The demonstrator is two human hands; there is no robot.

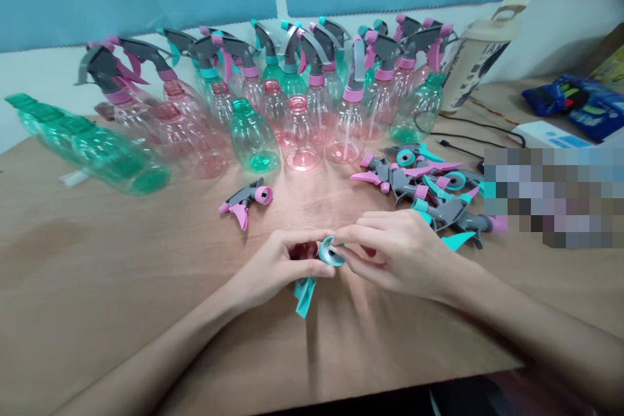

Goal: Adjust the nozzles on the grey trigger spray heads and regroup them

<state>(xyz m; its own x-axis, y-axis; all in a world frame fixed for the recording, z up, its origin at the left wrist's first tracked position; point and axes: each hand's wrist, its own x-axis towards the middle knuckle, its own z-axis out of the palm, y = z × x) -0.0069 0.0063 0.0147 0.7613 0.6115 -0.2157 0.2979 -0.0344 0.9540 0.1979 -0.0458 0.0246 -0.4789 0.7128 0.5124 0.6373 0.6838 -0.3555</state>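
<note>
Bottles (pixel 273 110) stand behind the hands, loose spray heads (pixel 429 188) lying right.

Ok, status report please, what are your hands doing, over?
Left hand and right hand both gripping teal spray head. Loose pink spray head just beyond. Pile of spray heads by right hand.

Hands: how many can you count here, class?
2. The left hand grips a teal spray head at centre front; the right hand pinches its collar from the right. None seem hidden.
</note>
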